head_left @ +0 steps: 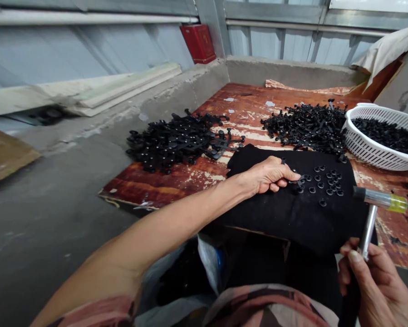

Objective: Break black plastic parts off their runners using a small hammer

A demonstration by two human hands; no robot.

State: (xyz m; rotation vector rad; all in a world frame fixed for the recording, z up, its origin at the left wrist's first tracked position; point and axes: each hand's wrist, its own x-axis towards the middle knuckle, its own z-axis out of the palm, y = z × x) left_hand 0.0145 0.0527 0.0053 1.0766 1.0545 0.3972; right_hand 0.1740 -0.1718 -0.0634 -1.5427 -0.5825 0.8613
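Right hand (377, 282) grips hammer (377, 198); left hand (272, 174) pinches black piece (301, 181); black heaps (306, 127), basket (377, 149) beyond.

– By what are the things carried?
– By a red-brown wooden tabletop (217, 102), its finish worn to pale streaks.
– And beneath the left hand (273, 175)?
– A black cloth (275, 209) is laid there.
– What is placed farther off?
– Left of that hand, a heap of black parts (179, 141) is spread. Beyond it to the right, a second heap (306, 127) is piled, with a white slotted basket (370, 152) set just beside. Farthest away, a patterned strip (306, 88) is seen.
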